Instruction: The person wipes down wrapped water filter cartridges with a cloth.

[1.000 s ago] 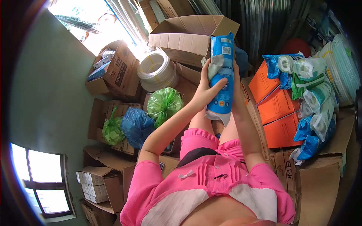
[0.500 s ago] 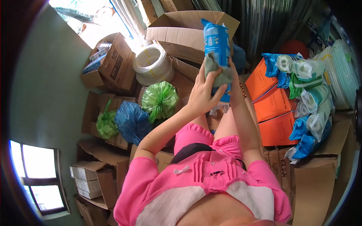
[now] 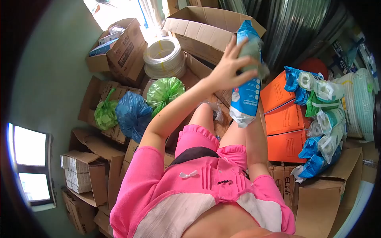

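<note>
the pack (image 3: 246, 97) tilts before the shorts (image 3: 198, 139), likely light, soft and slippery, best gripped mid-body; the left hand (image 3: 232, 67) is spread wide at the cloth (image 3: 251, 50); the right hand is hidden, grip unclear

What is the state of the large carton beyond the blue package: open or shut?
Open: the carton has its top uncovered, and its inside shows.

Near the wall, green bag (image 3: 165, 94) and blue bag (image 3: 135, 115) standing side by side, with white coil (image 3: 162, 53) lying just behind.
</note>
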### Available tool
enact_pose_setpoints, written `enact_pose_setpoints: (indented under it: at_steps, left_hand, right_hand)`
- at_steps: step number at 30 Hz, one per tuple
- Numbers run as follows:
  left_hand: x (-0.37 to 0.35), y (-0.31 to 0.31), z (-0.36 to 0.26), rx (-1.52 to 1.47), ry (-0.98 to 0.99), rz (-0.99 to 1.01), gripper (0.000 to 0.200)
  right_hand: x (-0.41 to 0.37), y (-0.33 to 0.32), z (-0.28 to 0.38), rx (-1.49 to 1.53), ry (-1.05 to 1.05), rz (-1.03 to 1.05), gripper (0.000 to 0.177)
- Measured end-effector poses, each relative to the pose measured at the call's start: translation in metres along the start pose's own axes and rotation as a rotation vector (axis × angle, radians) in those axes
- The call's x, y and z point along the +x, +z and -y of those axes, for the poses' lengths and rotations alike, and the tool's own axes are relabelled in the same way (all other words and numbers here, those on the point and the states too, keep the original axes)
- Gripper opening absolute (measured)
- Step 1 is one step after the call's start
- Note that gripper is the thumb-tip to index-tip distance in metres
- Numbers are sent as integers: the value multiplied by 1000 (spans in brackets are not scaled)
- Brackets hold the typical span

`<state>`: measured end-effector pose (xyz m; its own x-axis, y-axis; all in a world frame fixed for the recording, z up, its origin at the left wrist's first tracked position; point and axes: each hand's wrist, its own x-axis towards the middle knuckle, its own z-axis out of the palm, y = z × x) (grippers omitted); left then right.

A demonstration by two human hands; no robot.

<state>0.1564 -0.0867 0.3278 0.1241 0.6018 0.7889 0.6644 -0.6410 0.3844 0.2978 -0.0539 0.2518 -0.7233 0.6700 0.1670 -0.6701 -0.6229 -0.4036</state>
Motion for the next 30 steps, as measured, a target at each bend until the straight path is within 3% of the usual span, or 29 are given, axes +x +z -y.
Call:
enact_pose_setpoints:
  at_steps: [3,6,13,17,20,24,25,27,30]
  left_hand:
    - [-21,-2,-29,-82,137,233,19]
    - [-19,-3,-38,-41,202,299,17]
    - [30,-1,16,37,-68,-166,24]
    - [-8,2,-10,-85,7,198,27]
    - [-35,0,-31,-207,45,321,30]
    - [-27,17,4,-236,-166,179,47]
    - [-20,25,13,-303,-348,172,52]
    - [-6,28,8,-602,-666,1,58]
    - [-5,32,4,-900,-854,-79,59]
  right_hand:
    - [8,-9,12,16,-24,1,69]
    - [3,-10,13,25,-40,-1,69]
    - [-24,-5,-7,60,-39,35,69]
    - [-9,-6,-8,59,-104,62,70]
    - [12,-11,-8,62,-193,97,70]
    - [37,-19,-19,54,-405,153,70]
    - [35,-11,-18,25,-422,109,70]
    - [18,21,-1,-102,-263,-133,70]
    - [20,18,8,-324,-289,-208,66]
